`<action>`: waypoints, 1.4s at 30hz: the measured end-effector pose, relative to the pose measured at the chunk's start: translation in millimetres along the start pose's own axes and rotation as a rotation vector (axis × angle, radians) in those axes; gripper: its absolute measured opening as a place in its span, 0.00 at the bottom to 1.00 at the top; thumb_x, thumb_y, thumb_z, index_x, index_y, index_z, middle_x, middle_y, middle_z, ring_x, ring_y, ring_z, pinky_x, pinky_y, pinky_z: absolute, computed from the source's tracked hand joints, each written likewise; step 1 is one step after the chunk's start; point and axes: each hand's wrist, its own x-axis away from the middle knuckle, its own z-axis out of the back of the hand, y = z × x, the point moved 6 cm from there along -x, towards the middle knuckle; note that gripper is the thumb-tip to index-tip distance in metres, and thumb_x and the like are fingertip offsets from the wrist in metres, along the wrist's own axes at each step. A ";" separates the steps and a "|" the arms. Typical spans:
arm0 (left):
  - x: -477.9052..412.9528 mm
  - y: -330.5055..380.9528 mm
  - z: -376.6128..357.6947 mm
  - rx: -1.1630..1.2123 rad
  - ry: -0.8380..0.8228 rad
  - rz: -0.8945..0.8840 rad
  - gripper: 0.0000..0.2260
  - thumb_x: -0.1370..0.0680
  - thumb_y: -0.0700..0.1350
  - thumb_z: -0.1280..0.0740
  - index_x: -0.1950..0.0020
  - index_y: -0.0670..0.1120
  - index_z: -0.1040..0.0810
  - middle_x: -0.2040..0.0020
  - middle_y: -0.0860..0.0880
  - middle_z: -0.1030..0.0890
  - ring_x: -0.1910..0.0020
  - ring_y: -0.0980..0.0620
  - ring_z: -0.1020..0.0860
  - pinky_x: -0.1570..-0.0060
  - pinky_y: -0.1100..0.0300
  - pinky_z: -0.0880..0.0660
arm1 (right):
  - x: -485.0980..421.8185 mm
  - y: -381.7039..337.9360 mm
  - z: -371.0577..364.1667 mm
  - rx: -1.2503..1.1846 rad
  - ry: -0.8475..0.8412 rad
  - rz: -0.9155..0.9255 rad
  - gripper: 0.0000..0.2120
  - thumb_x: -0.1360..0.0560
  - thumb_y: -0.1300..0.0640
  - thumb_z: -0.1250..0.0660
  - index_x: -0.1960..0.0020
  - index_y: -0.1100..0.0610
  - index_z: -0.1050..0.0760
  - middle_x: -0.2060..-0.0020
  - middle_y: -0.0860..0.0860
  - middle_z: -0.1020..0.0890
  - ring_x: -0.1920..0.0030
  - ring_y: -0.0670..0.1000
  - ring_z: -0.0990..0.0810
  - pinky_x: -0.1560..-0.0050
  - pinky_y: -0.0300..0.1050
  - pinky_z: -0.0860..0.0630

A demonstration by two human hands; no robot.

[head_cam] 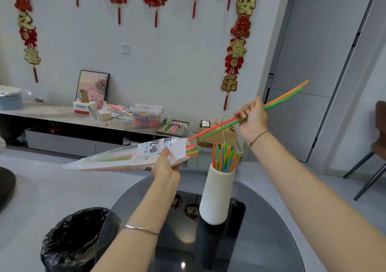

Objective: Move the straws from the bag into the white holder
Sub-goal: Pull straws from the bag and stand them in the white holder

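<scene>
Plastic bag (129,157), straws (250,115) in hands

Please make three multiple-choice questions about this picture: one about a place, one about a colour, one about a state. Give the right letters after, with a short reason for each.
1. Where does the white holder stand?
A. on the dark round table
B. on the floor
C. on the long shelf by the wall

2. Which colours are the straws in the right hand?
A. blue and yellow
B. orange and green
C. white and black

3. What is the state of the bag in the left hand?
A. empty
B. lying on the table
C. held in the air with straws still inside

Answers:
1 A: its base rests on the dark glass top.
2 B: an orange and a green straw pass through the closed fingers.
3 C: coloured ends stick out of its open mouth.
</scene>
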 end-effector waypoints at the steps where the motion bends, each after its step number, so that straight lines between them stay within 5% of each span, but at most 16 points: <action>1: 0.1 -2.8 0.6 -0.022 0.006 -0.008 0.17 0.22 0.38 0.34 0.34 0.38 0.30 0.39 0.42 0.23 0.66 0.48 0.20 0.79 0.57 0.23 | -5.4 -10.9 -0.1 0.043 0.009 0.050 0.23 0.19 0.50 0.46 0.72 0.53 0.42 0.85 0.45 0.40 0.84 0.45 0.41 0.78 0.37 0.36; 6: -1.0 -23.3 5.9 -0.082 0.058 0.023 0.21 0.24 0.38 0.32 0.32 0.38 0.32 0.36 0.42 0.23 0.44 0.44 0.21 0.49 0.52 0.22 | -16.6 -25.4 6.0 0.323 0.015 0.153 0.22 0.20 0.49 0.46 0.72 0.52 0.43 0.86 0.44 0.40 0.85 0.44 0.43 0.82 0.33 0.43; 10: 0.4 -28.2 7.4 -0.076 0.046 0.023 0.20 0.24 0.37 0.33 0.32 0.38 0.31 0.37 0.43 0.22 0.54 0.46 0.20 0.63 0.55 0.20 | -20.6 -6.2 18.0 0.524 -0.026 0.163 0.22 0.20 0.48 0.48 0.71 0.53 0.42 0.86 0.44 0.39 0.85 0.43 0.42 0.82 0.33 0.42; 13: -0.2 -27.6 9.0 -0.087 0.057 0.018 0.19 0.24 0.38 0.32 0.34 0.39 0.30 0.37 0.42 0.22 0.57 0.48 0.22 0.56 0.54 0.22 | -21.2 17.4 31.2 0.669 -0.048 0.123 0.22 0.20 0.47 0.47 0.70 0.53 0.39 0.83 0.44 0.37 0.83 0.43 0.38 0.78 0.38 0.36; 17: -0.5 -24.2 9.0 -0.079 0.046 0.009 0.20 0.24 0.37 0.32 0.33 0.40 0.31 0.38 0.42 0.22 0.55 0.47 0.22 0.64 0.54 0.18 | -16.0 53.8 45.3 0.974 -0.207 -0.015 0.20 0.20 0.48 0.45 0.68 0.54 0.33 0.72 0.50 0.27 0.69 0.48 0.26 0.53 0.48 0.27; 21: -2.6 -23.5 10.7 -0.078 0.044 -0.001 0.20 0.24 0.37 0.33 0.32 0.40 0.32 0.37 0.42 0.23 0.52 0.46 0.21 0.65 0.54 0.19 | -13.8 43.5 36.1 1.009 -0.315 0.159 0.03 0.24 0.58 0.36 0.52 0.56 0.30 0.62 0.50 0.21 0.57 0.49 0.21 0.50 0.43 0.24; 23: -4.9 -25.8 11.2 -0.075 0.037 -0.006 0.21 0.24 0.37 0.33 0.31 0.40 0.32 0.37 0.43 0.23 0.55 0.48 0.21 0.70 0.57 0.19 | -13.4 30.4 29.3 0.968 -0.338 0.260 0.09 0.25 0.62 0.35 0.47 0.56 0.32 0.60 0.50 0.19 0.55 0.48 0.20 0.50 0.37 0.24; 27: -9.5 -31.8 12.3 -0.085 0.034 0.009 0.21 0.24 0.38 0.32 0.31 0.41 0.32 0.37 0.42 0.22 0.57 0.49 0.20 0.60 0.54 0.19 | -6.3 32.4 15.8 1.198 -0.497 0.339 0.16 0.21 0.58 0.41 0.34 0.53 0.33 0.43 0.52 0.21 0.41 0.50 0.24 0.39 0.43 0.29; 31: -10.4 -33.8 12.9 -0.090 0.028 0.009 0.21 0.24 0.38 0.33 0.32 0.41 0.32 0.37 0.42 0.22 0.51 0.47 0.21 0.53 0.52 0.20 | 3.8 73.3 31.8 1.677 -0.768 0.208 0.24 0.19 0.48 0.52 0.25 0.53 0.44 0.25 0.50 0.41 0.25 0.50 0.44 0.27 0.47 0.45; 35: -7.5 -30.1 13.0 -0.086 0.021 0.001 0.20 0.24 0.37 0.33 0.32 0.39 0.32 0.38 0.42 0.22 0.53 0.47 0.21 0.56 0.53 0.19 | 10.9 85.2 44.1 1.850 -0.770 0.264 0.24 0.18 0.48 0.54 0.25 0.55 0.43 0.25 0.51 0.40 0.24 0.51 0.46 0.26 0.49 0.50; 37: -6.5 -24.0 11.4 -0.071 0.012 -0.011 0.20 0.23 0.37 0.33 0.32 0.39 0.31 0.37 0.42 0.22 0.58 0.49 0.21 0.60 0.56 0.20 | 20.6 73.9 31.6 1.687 -0.678 0.469 0.21 0.19 0.48 0.50 0.29 0.55 0.36 0.29 0.52 0.32 0.27 0.52 0.38 0.29 0.48 0.42; 39: -6.4 -16.7 7.9 -0.052 -0.001 -0.025 0.20 0.23 0.38 0.34 0.32 0.38 0.31 0.36 0.42 0.22 0.58 0.49 0.21 0.55 0.55 0.22 | 35.8 65.4 17.0 1.460 -0.600 0.635 0.16 0.20 0.48 0.47 0.39 0.54 0.28 0.43 0.51 0.22 0.41 0.50 0.25 0.41 0.45 0.30; 42: -4.0 -6.9 1.6 -0.053 -0.013 -0.060 0.20 0.23 0.39 0.33 0.31 0.39 0.31 0.37 0.42 0.22 0.60 0.50 0.21 0.53 0.55 0.22 | 52.9 85.9 2.2 1.196 -0.600 0.364 0.16 0.22 0.42 0.44 0.51 0.54 0.28 0.60 0.49 0.21 0.57 0.49 0.22 0.54 0.48 0.25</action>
